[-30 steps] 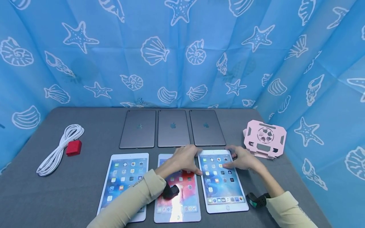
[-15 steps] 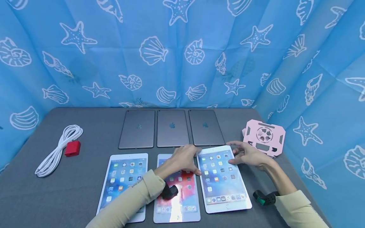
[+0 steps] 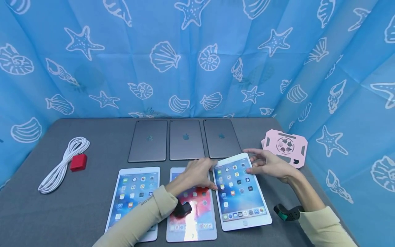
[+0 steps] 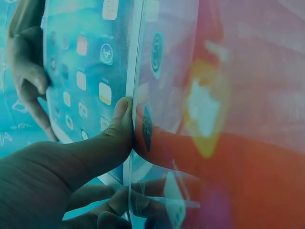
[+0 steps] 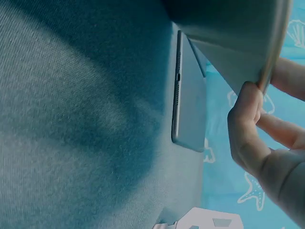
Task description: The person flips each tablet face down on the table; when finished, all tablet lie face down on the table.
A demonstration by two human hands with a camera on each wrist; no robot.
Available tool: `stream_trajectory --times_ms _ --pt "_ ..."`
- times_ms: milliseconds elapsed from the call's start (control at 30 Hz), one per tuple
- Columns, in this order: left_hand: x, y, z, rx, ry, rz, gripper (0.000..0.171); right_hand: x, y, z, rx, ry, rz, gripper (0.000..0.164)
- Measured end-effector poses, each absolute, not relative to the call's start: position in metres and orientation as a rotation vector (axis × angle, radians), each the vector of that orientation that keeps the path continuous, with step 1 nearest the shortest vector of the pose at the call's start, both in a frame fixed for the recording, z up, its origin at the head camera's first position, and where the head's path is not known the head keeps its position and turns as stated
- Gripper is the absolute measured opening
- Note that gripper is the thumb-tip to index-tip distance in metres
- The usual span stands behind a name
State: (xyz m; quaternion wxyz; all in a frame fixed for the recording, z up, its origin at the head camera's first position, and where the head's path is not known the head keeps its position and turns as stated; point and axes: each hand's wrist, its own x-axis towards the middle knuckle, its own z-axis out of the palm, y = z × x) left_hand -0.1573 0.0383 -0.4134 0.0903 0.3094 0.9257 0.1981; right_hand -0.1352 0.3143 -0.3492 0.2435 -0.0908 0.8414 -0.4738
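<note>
1. You have the white tablet (image 3: pixel 237 197) at the right of the near row, screen up and tilted, its right side raised off the table (image 3: pixel 92 202).
2. Your right hand (image 3: pixel 271 165) pinches the far right corner, thumb on the screen side, fingertips on the back.
3. Your left hand (image 3: pixel 199 172) grips around the far left corner, thumb along the left border.
4. Expect it to be stiff and fairly light, but fragile; the glass and smooth back are likely slippery. Take hold by the white borders and keep pressure off the lit screen.
5. With only corners held, the near end could swing, so a grip farther down both long sides should steady it.
6. The table's woven grey cover should cushion an edge and resist sliding.
7. Room is tight: the middle white tablet (image 3: pixel 206 214) is just beside you on the left, three dark tablets (image 3: pixel 186 144) lie beyond, and the pink case (image 3: pixel 285 145) is near your right hand.
</note>
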Motion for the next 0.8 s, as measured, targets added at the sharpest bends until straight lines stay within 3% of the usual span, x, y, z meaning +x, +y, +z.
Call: stream_trajectory --times_ms 167,433,800 --pt "-0.1549 0.0385 -0.4115 0.927 2.769 0.542 0.055 -0.1324 0.3146 -0.3464 -0.268 2.275 -1.342 0.083" --pt "-0.1533 0.0378 -0.4119 0.912 2.772 0.586 0.063 -0.1318 0.3138 -0.3460 -0.321 2.179 -1.480 0.079" --pt "-0.1525 0.0381 -0.4096 0.937 2.763 0.598 0.056 -0.1339 0.3070 -0.3500 -0.340 2.192 -1.510 0.077"
